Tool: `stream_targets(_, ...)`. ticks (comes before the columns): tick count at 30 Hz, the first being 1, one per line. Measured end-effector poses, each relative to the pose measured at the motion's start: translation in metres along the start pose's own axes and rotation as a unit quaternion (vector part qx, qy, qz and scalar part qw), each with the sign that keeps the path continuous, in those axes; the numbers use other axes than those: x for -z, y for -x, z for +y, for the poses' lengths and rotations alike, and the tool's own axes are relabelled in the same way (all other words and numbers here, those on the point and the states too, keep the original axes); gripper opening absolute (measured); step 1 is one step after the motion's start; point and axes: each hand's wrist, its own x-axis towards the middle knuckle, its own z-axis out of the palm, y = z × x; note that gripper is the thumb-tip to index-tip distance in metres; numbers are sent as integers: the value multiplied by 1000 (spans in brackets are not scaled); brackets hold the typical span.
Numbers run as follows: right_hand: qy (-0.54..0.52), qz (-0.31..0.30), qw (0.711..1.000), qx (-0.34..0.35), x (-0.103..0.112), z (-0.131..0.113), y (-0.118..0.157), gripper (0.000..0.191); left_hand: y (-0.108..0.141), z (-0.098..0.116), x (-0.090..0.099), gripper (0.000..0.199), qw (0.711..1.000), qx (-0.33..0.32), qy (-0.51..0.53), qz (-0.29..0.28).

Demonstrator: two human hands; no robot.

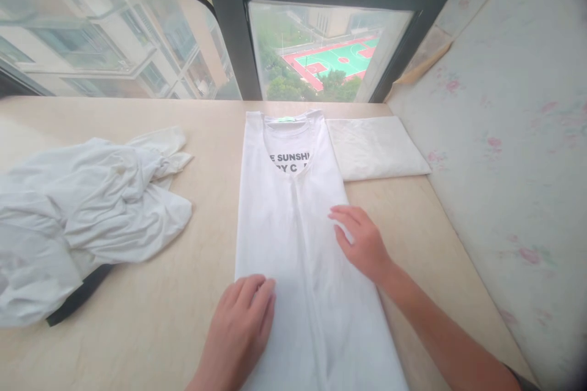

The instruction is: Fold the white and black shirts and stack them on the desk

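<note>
A white shirt [279, 244] lies lengthwise on the pale surface, its two sides folded in to meet along a middle line. Dark printed letters show inside its neckline, at the far end. My left hand [245, 317] rests on the shirt's left side near the front, fingers curled close together, with nothing visible in them. On the right part of the shirt, farther up, my right hand [360, 238] is at the edge with its fingers apart and holds nothing.
A crumpled heap of white clothes [110, 195] with a black strip [80, 296] lies at the left. Behind the shirt's right side is a flat folded white cloth [376, 146]. Windows border the far edge; a flowered wall [513, 183] stands at the right.
</note>
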Motion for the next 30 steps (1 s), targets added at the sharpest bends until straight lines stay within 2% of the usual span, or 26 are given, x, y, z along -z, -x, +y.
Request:
stream_targets(3, -8, -66, 997, -36, 9, -55, 67, 16, 52, 29, 2, 21, 1000, -17, 24, -2)
stream_targets(6, 33, -134, 987, -79, 7, -100, 106, 10, 79, 64, -4, 27, 999, -28, 37, 2)
stream_targets(10, 117, -170, 973, -102, -5, -128, 124, 37, 86, 98, -6, 31, 998, -21, 53, -6)
stream_targets(12, 121, -168, 973, -102, -9, -130, 124, 45, 85, 104, -1, 31, 998, -23, 58, -24)
stream_targets(16, 82, -128, 984, -89, -10, -129, 121, 41, 86, 107, 11, 27, 997, -21, 68, -41)
stream_targets(21, 19, -172, 983, -62, -5, -126, 128, 39, 97, 107, 18, 27, 997, -26, 60, -42)
stream_targets(24, -20, -160, 985, -62, 10, -119, 143, 35, 114, 100, 17, 27, 998, -32, 40, -34)
stream_targets(27, -13, -158, 987, -34, 35, -108, 167, 30, 135, 83, 14, 25, 1000, -15, 24, -9)
stream_targets(30, 40, -177, 983, -1, 60, -97, 194, 32, 151, 61, 11, 35, 998, -68, 14, 11)
